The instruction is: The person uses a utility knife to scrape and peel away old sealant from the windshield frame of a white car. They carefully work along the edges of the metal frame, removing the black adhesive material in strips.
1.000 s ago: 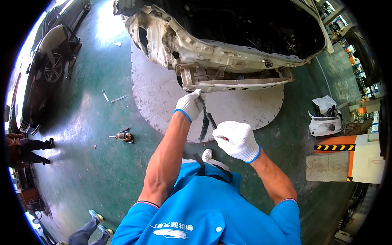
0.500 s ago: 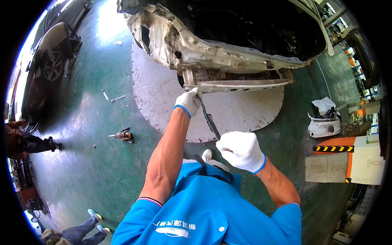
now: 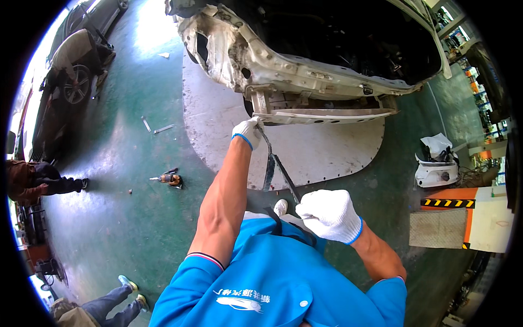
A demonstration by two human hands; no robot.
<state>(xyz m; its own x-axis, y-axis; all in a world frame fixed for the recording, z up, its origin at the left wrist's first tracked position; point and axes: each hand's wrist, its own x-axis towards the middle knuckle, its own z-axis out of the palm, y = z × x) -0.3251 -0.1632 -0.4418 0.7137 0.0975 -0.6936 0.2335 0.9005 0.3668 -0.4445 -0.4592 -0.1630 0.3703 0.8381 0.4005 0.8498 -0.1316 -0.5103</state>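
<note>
White-gloved left hand [image 3: 246,132] pinches the dark strap [image 3: 268,163] at the car's torn metal edge [image 3: 305,116]. Right hand [image 3: 328,214] is fisted round its lower end — sharp metal could slice the strap or glove.

Around me the green workshop floor [image 3: 125,218] shines where daylight falls on it at the far left. A pale rounded floor plate [image 3: 327,147] lies ahead. A dark parked car [image 3: 71,82] stands to my left, and a yellow-and-black hazard strip [image 3: 447,203] marks a platform to my right.
</note>
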